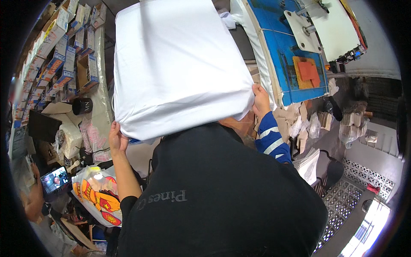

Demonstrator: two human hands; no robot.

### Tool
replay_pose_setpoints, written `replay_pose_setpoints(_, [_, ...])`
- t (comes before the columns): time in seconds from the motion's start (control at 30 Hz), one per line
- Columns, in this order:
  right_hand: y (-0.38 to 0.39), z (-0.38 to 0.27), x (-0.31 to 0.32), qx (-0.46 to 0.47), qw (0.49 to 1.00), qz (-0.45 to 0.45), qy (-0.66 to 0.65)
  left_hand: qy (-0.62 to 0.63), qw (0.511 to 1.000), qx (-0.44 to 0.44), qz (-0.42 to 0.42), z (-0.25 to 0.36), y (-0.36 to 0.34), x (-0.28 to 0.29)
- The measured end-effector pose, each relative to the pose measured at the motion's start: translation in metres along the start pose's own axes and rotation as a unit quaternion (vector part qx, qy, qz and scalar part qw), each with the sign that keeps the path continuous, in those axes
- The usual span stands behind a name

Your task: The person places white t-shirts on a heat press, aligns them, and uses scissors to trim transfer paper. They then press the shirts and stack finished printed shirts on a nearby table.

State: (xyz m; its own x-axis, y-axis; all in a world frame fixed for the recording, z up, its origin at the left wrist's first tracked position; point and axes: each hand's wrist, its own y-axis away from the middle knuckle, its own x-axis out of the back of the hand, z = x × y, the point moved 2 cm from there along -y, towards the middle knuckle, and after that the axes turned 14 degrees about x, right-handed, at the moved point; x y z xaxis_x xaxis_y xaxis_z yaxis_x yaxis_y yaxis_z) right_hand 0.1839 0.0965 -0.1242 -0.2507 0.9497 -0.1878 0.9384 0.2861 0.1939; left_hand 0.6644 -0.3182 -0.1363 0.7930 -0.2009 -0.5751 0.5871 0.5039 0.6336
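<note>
White fabric, apparently a T-shirt (180, 55), is stretched over a broad flat board, and its near edge hangs down in front of me in soft folds. At the near left corner, my left hand (117, 138) pinches the hem between thumb and fingers. My right hand (260, 102) grips the near right corner of the fabric; a blue sleeve with white stripes covers that forearm. The board itself is hidden under the cloth.
A blue printing screen (282, 47) with an orange patch stands right of the fabric. Shelved cardboard boxes (64, 55) fill the far left. A black cup (82, 106), a colourful plastic bag (96, 195) and a lit phone (55, 180) are at left, near another person's arm (32, 201).
</note>
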Motion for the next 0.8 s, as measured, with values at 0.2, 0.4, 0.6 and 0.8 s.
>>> replay_pose_setpoints(0.2, [0.004, -0.002, -0.005, 0.003, 0.999, -0.021, 0.042, -0.040, 0.999, 0.018, 0.001, -0.006, 0.003, 0.002])
replay_pose_setpoints(0.4, [0.006, 0.053, -0.012, -0.172, 0.981, -0.072, 0.048, -0.186, 0.972, 0.111, 0.091, -0.048, -0.018, -0.069])
replay_pose_setpoints(0.6, [-0.055, -0.014, -0.105, -0.336, 0.914, -0.204, -0.096, -0.060, 0.982, 0.173, -0.054, -0.014, -0.103, -0.068])
replay_pose_setpoints(0.8, [-0.216, -0.037, -0.223, -0.151, 0.962, -0.209, -0.086, -0.082, 0.985, 0.066, -0.135, 0.116, -0.222, -0.165])
